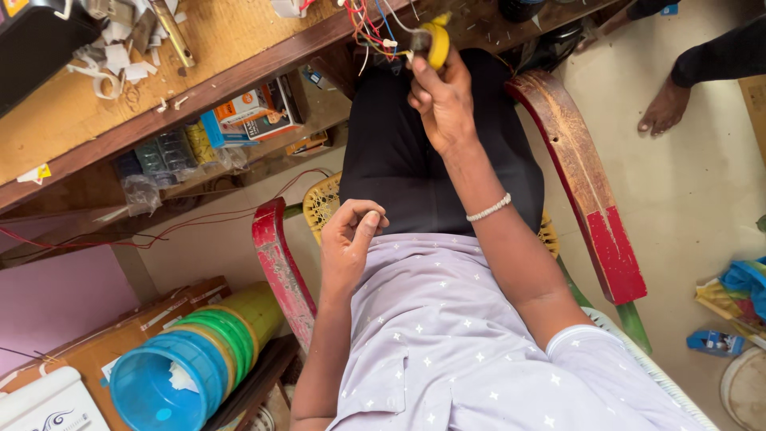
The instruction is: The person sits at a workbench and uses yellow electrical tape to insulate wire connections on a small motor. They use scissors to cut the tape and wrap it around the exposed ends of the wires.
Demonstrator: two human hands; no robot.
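One lilac shirt [447, 335], white-starred, lower centre. One stack of nested plastic tubs [195, 355], blue, green and yellow, lower left. One left hand [351, 239], centre, fingers curled shut, thumb against forefinger; whether it pinches anything cannot be told. One chair with two red armrests [279, 267]. One right hand [440, 100], one beaded bracelet [488, 208], closed around one yellow roll of tape [438, 44], top centre, beside a bundle of coloured wires [373, 28] at the wooden workbench [199, 56] edge.

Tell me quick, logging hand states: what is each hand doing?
Left hand: curled near the lap, nothing visible in it.
Right hand: closed on a small yellow round part with wires.
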